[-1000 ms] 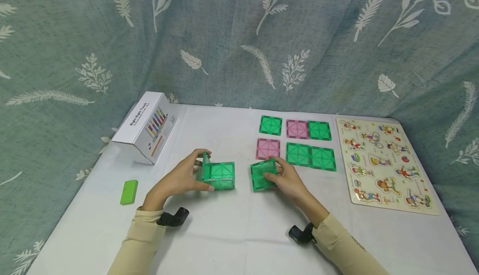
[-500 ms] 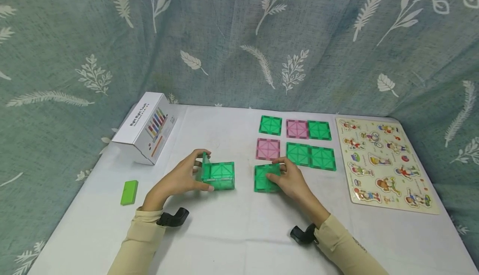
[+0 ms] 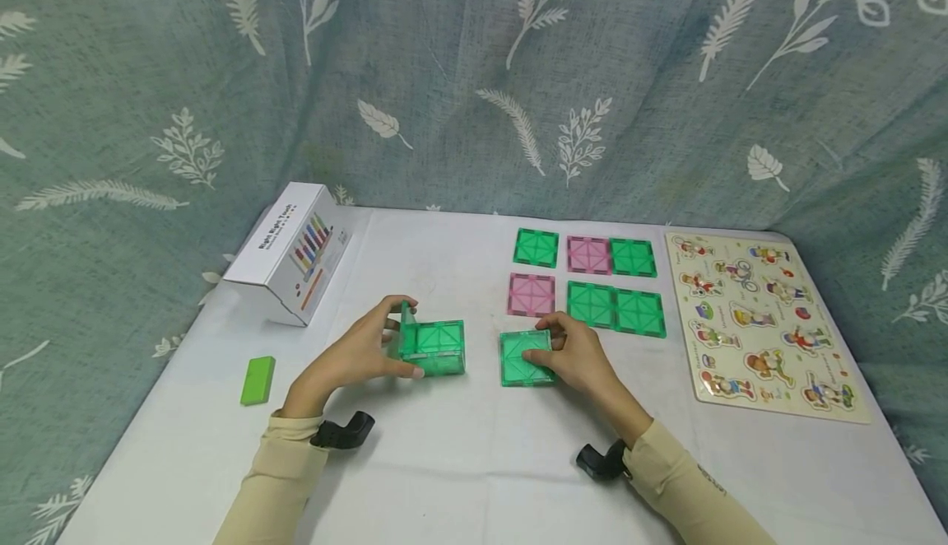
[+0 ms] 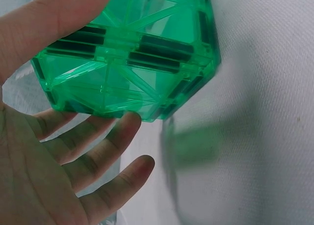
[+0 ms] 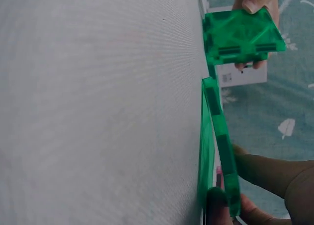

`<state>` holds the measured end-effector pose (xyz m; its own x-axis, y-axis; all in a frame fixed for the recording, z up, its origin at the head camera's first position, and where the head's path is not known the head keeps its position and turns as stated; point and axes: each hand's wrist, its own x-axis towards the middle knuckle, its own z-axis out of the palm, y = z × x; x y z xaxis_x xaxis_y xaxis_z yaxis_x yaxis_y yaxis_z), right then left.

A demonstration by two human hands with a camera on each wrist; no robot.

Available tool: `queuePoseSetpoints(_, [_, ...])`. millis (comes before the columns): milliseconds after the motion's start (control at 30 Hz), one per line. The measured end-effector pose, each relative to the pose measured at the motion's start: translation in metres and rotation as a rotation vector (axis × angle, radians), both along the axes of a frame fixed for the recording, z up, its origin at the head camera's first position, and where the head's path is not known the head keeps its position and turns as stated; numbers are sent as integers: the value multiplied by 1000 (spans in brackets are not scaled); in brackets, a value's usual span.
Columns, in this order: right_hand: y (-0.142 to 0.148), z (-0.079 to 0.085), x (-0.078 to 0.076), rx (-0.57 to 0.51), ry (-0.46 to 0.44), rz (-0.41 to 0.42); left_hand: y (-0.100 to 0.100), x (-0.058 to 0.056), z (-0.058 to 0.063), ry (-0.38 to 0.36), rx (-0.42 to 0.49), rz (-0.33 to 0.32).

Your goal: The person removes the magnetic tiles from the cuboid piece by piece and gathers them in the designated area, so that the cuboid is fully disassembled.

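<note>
My left hand (image 3: 359, 351) grips a small open box form of green magnetic tiles (image 3: 437, 356), with one tile standing up at its left side. In the left wrist view, the thumb lies across the near face of the tile form (image 4: 132, 83) and fingertips touch its opposite edge. To the right, my right hand (image 3: 581, 356) pinches a single square green magnetic tile (image 3: 520, 364) by its right side. Seen edge-on in the right wrist view, that green tile (image 5: 224, 146) leans slightly, close over the white cloth. A gap separates it from the box form.
Behind the right hand lie flat green tiles (image 3: 590, 305) and pink tiles (image 3: 531, 295). A picture puzzle board (image 3: 763, 327) is at the right. On the left are a white box (image 3: 289, 253) and a green block (image 3: 257, 380). A patterned curtain (image 3: 444, 117) hangs behind.
The tile in my right hand has turned from tilted to nearly square-on and flatter, shifting slightly toward me. My left hand and the box form have stayed in place.
</note>
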<state>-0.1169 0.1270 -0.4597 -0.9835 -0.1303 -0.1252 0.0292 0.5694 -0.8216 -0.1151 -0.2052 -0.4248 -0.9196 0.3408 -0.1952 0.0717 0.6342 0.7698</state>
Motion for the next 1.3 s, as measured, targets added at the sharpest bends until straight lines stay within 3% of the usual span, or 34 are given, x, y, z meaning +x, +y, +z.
queuePoseSetpoints(667, [-4,-6,-6,59,64,-53,0,4,-1,-11,-25,-6])
queuePoseSetpoints(933, [-6,-4,-7,101,147,-34,-3,5,2,-72,40,-58])
queuePoseSetpoints(1300, [-5,-1,-7,160,162,-23,-7,7,1,-44,47,-66])
